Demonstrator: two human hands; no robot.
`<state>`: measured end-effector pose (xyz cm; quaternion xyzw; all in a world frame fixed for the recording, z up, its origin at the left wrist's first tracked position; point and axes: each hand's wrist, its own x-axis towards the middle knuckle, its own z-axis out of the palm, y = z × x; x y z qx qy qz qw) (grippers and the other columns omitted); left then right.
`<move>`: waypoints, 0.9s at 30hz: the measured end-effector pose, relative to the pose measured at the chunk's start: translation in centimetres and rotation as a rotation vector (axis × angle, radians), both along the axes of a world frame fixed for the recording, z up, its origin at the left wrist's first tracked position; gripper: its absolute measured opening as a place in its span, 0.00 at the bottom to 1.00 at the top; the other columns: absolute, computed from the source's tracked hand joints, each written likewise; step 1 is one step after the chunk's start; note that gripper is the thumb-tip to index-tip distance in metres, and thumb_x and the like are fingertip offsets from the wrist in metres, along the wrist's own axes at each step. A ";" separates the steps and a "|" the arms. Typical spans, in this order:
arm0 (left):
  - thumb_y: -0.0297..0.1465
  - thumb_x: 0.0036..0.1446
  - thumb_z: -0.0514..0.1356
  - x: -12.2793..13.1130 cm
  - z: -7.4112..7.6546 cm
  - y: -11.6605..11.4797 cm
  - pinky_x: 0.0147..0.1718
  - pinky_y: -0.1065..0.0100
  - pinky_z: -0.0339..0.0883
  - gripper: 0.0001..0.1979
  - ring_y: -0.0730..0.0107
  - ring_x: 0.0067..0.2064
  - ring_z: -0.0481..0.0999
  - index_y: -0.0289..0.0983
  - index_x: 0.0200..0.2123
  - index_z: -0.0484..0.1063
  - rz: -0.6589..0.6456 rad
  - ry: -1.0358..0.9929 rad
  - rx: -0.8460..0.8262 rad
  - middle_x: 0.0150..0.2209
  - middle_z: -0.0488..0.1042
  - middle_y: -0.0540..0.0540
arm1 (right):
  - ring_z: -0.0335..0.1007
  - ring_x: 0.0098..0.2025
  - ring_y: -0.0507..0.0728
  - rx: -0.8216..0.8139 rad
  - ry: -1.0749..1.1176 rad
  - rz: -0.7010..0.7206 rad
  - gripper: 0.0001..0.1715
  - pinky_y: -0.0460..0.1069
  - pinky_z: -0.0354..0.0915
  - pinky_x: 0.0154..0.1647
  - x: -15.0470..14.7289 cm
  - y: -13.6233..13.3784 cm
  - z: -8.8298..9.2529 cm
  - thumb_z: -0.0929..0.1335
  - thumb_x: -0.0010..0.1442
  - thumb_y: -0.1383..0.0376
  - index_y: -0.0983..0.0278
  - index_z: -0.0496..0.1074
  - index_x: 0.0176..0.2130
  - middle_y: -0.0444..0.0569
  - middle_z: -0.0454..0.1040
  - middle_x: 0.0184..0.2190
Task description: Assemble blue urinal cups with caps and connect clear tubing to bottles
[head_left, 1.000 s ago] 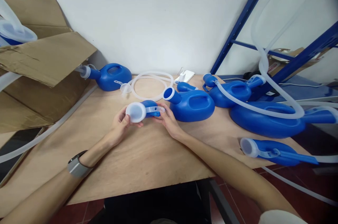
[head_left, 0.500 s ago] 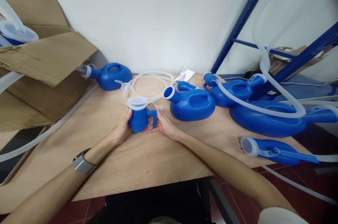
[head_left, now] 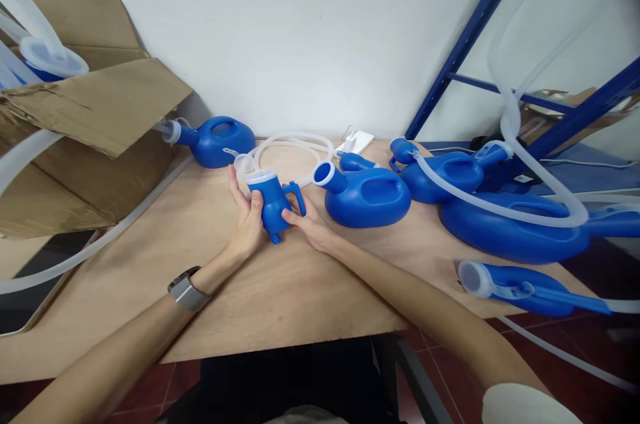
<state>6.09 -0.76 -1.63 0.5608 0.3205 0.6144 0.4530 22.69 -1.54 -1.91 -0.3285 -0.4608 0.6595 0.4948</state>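
A small blue cup [head_left: 274, 201] with a side handle and a short spout at its base is held tilted above the table. My left hand [head_left: 247, 221] supports its left side, thumb on the body and other fingers raised behind. On the right, my right hand [head_left: 311, 224] grips the cup near its handle, thumb on the body. A clear rim shows on the cup's mouth. Right behind it stands a clear funnel-like cap [head_left: 245, 164]. To the right, a blue bottle [head_left: 367, 197] with an open neck lies on the table.
An open cardboard box [head_left: 95, 104] with tubes stands at the left, a dark tablet [head_left: 40, 284] below it. A coiled clear tube [head_left: 295, 139] lies at the back. Several more blue bottles [head_left: 515, 227] and a blue metal rack [head_left: 455, 64] are on the right.
The cup has tilted, its base swinging right, and its spout now shows. The broad clear lid is off its mouth. My left fingers have spread upward, and my right thumb has come onto the cup.
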 end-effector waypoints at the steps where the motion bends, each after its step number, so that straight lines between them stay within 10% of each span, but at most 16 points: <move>1: 0.56 0.70 0.56 0.1 0.0 0.0 0.65 0.47 0.69 0.45 0.50 0.67 0.73 0.58 0.77 0.30 0.045 0.019 0.023 0.76 0.58 0.40 | 0.72 0.65 0.65 -0.011 0.004 0.016 0.50 0.53 0.82 0.46 -0.1 0.0 -0.1 0.84 0.46 0.51 0.51 0.68 0.62 0.49 0.71 0.65; 5: 0.53 0.68 0.60 -0.3 -0.4 -0.2 0.64 0.46 0.70 0.41 0.48 0.67 0.73 0.53 0.76 0.44 0.036 0.093 0.055 0.73 0.62 0.37 | 0.75 0.62 0.68 -0.063 0.017 0.048 0.46 0.56 0.83 0.42 -0.1 -0.1 -0.1 0.85 0.43 0.51 0.56 0.71 0.57 0.51 0.73 0.64; 11: 0.37 0.39 0.83 -1.9 -0.5 -1.0 0.64 0.37 0.68 0.76 0.36 0.70 0.68 0.58 0.76 0.31 -0.214 0.203 0.094 0.74 0.57 0.33 | 0.76 0.60 0.67 -0.043 -0.005 0.012 0.42 0.61 0.79 0.55 0.3 -0.6 0.0 0.85 0.43 0.50 0.56 0.72 0.52 0.49 0.78 0.54; 27: 0.27 0.41 0.80 -1.6 0.6 -2.3 0.49 0.47 0.81 0.54 0.48 0.55 0.82 0.57 0.64 0.52 -0.184 0.153 0.056 0.62 0.71 0.44 | 0.73 0.62 0.67 0.086 -0.100 0.096 0.52 0.64 0.70 0.66 0.4 -0.6 -0.5 0.83 0.44 0.42 0.54 0.68 0.61 0.52 0.74 0.59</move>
